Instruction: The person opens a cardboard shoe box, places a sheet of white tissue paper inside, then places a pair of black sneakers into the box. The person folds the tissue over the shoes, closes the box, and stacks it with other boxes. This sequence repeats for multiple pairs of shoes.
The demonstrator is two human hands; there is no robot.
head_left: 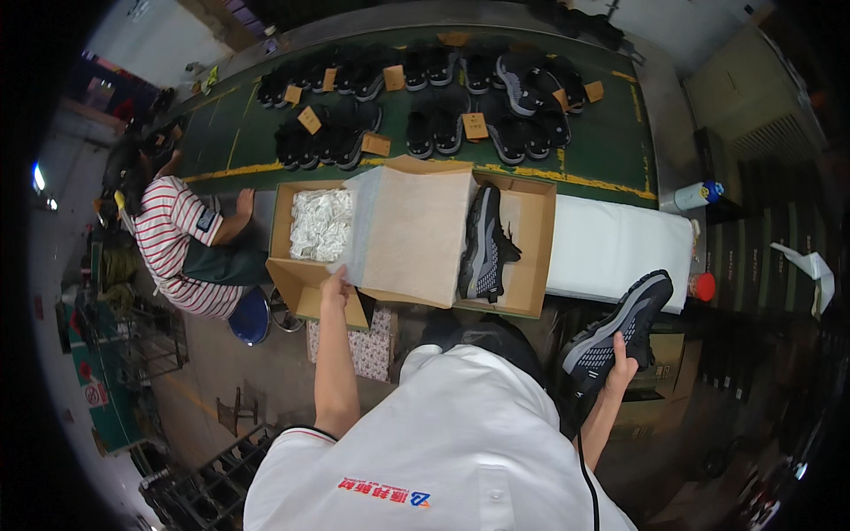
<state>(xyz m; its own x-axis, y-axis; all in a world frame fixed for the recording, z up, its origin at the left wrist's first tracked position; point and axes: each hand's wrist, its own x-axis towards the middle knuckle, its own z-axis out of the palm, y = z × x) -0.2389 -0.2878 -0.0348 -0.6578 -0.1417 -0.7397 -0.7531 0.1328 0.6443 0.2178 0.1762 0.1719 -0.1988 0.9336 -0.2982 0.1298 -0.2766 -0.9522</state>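
Note:
My left hand [335,285] pinches the lower left corner of a sheet of tissue paper [416,232] that lies folded over the middle of an open cardboard shoe box [531,265]. A grey and black sneaker [485,243] lies on its side in the box's right half. My right hand [620,367] grips the heel end of the matching sneaker [615,332], held low at the right, apart from the box. A second open carton [288,234] left of the box holds crumpled white paper wads [320,223].
A green conveyor belt [602,142] behind the box carries several dark shoes with tan tags. A person in a striped shirt [181,243] sits at the left on a blue stool. A white padded bench top [615,248] and a bottle [695,195] are at the right.

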